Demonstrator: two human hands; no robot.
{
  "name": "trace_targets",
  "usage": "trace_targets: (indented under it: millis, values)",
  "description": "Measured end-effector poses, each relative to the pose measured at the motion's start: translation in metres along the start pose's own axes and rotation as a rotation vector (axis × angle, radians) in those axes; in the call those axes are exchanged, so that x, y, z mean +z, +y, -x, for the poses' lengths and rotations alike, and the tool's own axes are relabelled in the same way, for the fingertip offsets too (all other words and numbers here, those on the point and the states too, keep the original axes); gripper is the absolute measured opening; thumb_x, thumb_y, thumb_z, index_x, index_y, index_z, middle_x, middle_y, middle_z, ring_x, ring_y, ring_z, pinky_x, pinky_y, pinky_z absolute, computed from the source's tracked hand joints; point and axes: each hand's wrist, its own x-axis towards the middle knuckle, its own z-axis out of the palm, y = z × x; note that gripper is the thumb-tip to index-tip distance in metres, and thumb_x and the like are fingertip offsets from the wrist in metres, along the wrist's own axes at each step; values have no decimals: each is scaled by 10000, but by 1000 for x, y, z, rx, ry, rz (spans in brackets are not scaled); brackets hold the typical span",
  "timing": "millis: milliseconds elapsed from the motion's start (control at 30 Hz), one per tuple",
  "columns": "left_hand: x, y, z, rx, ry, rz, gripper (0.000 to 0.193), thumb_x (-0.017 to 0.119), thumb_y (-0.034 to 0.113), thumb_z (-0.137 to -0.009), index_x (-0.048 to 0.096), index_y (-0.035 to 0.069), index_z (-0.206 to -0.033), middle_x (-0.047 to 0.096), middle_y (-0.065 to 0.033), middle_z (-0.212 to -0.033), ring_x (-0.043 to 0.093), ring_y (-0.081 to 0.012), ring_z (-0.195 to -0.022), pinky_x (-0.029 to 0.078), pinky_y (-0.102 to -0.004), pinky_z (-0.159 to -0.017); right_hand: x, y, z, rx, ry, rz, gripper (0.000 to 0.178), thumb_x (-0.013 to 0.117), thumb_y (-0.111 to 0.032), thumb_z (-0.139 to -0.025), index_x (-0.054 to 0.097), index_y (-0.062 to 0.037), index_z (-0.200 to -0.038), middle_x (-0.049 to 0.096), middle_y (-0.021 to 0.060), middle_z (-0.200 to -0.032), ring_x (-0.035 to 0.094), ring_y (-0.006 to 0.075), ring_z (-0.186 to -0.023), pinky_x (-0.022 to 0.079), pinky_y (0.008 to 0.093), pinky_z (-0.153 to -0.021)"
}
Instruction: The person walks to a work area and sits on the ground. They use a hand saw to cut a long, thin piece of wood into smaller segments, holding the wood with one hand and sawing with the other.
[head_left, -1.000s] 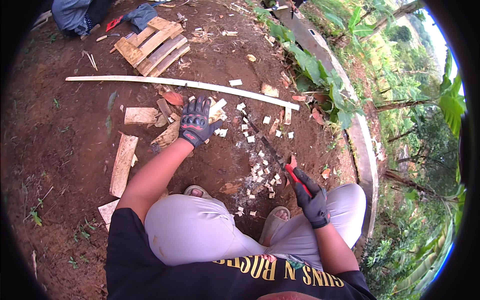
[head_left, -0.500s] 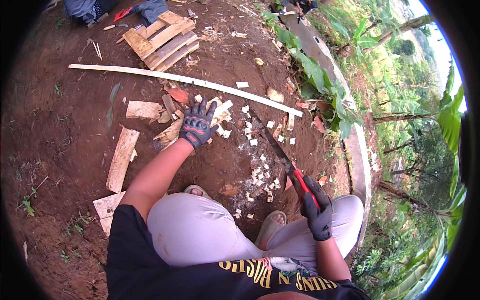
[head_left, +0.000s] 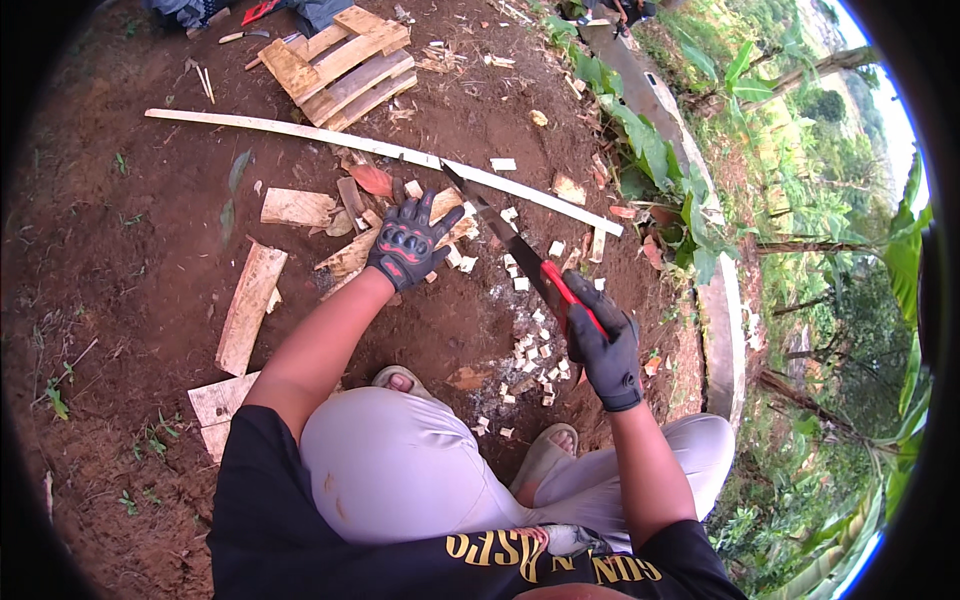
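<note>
My left hand (head_left: 408, 243), in a black glove with red trim, lies flat with its fingers spread on some rough wood pieces (head_left: 352, 255). A pale wood stick (head_left: 458, 219) pokes out just past its fingers. My right hand (head_left: 606, 350), gloved too, is closed around the red handle of a hand saw (head_left: 513, 243). The dark blade slants forward and left past the stick's end, its tip close to a long pale wood strip (head_left: 330, 138); whether blade and stick touch I cannot tell. Small cut wood blocks (head_left: 530, 352) lie scattered below the blade.
Several boards (head_left: 250, 310) lie on the brown soil at the left. A stack of slatted wood (head_left: 345, 65) sits far ahead, near a knife (head_left: 243, 36). A concrete edge (head_left: 720, 300) and green plants run along the right; another person (head_left: 625, 12) shows at the far top.
My right hand has moved forward and left with the saw, bringing the blade up beside the stick. My left hand stays on the wood, its fingers spread a bit wider.
</note>
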Motion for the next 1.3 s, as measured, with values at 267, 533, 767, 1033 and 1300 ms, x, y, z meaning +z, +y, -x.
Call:
trace_targets:
  millis: [267, 533, 767, 1033, 1300]
  values:
    - [0, -2, 2, 18, -13, -9, 775, 691, 486, -1013, 424, 321, -1722, 355, -251, -1745, 392, -486, -1580, 372, -602, -1246, -26, -43, 35, 230, -67, 55, 417, 673, -231, -1092, 716, -61, -1471, 822, 130, -1118, 660, 108, -695, 582, 332, -721]
    - [0, 3, -3, 19, -1, -66, 746, 651, 482, -1047, 404, 325, -1732, 374, -249, -1747, 433, -464, -1553, 375, -591, -1225, -36, -47, 25, 176, -92, 167, 401, 663, -184, -1085, 716, -53, -1461, 819, 205, -1193, 796, 244, -896, 610, 376, -851]
    - [3, 6, -2, 3, -13, -54, 777, 687, 485, -1024, 408, 322, -1731, 377, -252, -1742, 363, -477, -1599, 366, -595, -1238, -38, -67, 19, 207, -133, 179, 388, 672, -179, -1077, 728, -58, -1441, 800, 215, -1280, 816, 303, -1066, 611, 394, -940]
    - [4, 1, 1, 2, -2, -46, 759, 669, 489, -1039, 407, 318, -1730, 386, -249, -1735, 435, -454, -1554, 345, -601, -1257, -59, -70, 21, 82, -120, 165, 407, 663, -204, -1097, 714, 3, -1444, 810, 214, -1213, 785, 179, -964, 616, 346, -882]
    - [1, 3, -5, 30, 5, -57, 733, 636, 386, -1053, 390, 325, -1741, 381, -269, -1746, 454, -476, -1548, 400, -586, -1195, -19, -41, -4, 46, -82, 160, 368, 662, -157, -1088, 728, -22, -1423, 782, 219, -1334, 782, 306, -1214, 580, 380, -1041]
